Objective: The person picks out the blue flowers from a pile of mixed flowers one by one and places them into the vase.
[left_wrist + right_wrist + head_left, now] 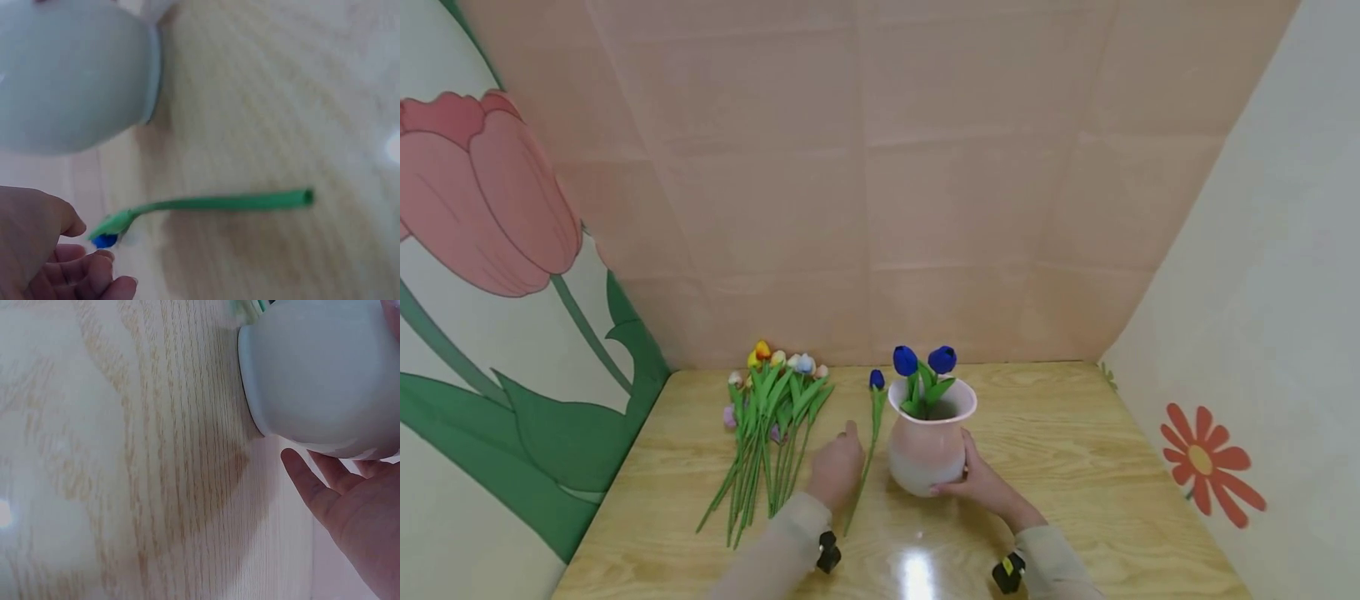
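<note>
A pink-and-white vase (927,454) stands on the table, with two blue tulips (942,361) rising from its mouth. My right hand (988,485) holds the vase low on its right side, the thumb across the front. In the right wrist view, its fingers (306,481) lie along the vase's underside curve. Left of the vase lies a single blue tulip (877,404), its stem toward me. My left hand (837,467) is just left of that stem. The left wrist view shows thumb and fingers apart near the tulip's blue head (104,240), with nothing gripped between them.
A bunch of artificial tulips (778,408) in yellow, orange, white and purple lies left of my left hand, stems toward me. The wooden table (1060,425) meets a pink cloth backdrop (865,208). Walls with painted flowers (1201,460) flank both sides.
</note>
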`<act>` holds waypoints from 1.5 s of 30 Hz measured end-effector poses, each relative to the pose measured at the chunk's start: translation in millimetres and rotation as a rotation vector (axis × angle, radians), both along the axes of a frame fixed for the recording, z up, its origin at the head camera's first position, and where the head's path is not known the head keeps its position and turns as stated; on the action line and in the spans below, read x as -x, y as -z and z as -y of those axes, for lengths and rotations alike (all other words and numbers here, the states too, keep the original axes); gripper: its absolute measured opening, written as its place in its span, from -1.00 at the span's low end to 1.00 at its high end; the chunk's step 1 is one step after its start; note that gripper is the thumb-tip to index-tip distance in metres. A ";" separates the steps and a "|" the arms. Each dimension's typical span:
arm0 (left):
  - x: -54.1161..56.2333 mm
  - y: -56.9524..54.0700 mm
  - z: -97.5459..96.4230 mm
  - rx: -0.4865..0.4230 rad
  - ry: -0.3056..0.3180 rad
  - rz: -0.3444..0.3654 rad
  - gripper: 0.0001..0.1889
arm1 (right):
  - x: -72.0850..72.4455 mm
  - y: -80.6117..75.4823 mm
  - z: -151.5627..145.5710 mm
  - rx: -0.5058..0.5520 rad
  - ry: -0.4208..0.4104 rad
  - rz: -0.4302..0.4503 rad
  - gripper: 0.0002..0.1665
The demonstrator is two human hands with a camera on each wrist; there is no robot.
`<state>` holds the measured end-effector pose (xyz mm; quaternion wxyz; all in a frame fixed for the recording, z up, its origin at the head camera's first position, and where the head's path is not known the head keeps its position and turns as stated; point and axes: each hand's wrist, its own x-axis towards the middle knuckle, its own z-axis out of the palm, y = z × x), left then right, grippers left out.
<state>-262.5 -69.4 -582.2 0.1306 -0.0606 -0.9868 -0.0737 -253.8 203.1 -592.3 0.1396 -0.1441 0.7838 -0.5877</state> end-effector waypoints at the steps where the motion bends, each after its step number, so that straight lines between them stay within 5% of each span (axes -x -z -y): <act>1: -0.8 0.8 -3.3 -0.010 0.002 0.033 -0.62 | -0.1 0.1 0.1 0.001 0.001 -0.002 0.31; 6: -2.9 15.3 -13.6 0.013 0.004 0.136 -0.68 | -0.1 1.0 0.0 0.003 0.015 0.000 0.31; 12: -5.9 40.3 -16.9 0.081 0.033 0.016 -0.79 | -0.2 1.1 0.1 -0.008 0.021 -0.001 0.32; 19: -6.2 45.7 -16.5 0.149 0.021 -0.015 -0.90 | -0.2 -0.7 0.1 -0.011 0.014 -0.001 0.31; 22: -7.4 37.8 -14.8 0.142 -0.002 -0.045 -0.85 | -0.2 -0.2 -0.3 -0.011 0.011 0.002 0.30; 27: -2.9 19.9 -9.3 0.006 -0.063 -0.069 -0.81 | -1.2 -0.7 -0.5 -0.012 0.015 0.014 0.28; 31: 7.4 5.2 0.8 -0.246 -0.096 0.025 -0.93 | -2.5 -2.5 0.4 -0.011 0.016 0.009 0.28; 37: 6.7 -34.6 15.2 -0.620 -0.093 0.137 -0.90 | -3.7 -4.5 0.4 -0.020 0.010 0.004 0.28; 41: 6.2 -50.4 18.9 -0.781 -0.090 0.056 -0.86 | -3.8 -5.4 0.4 -0.024 0.009 0.004 0.29; 45: 6.7 -65.5 19.3 -0.897 -0.044 -0.115 -0.85 | -2.9 -5.0 0.7 -0.024 0.009 0.004 0.28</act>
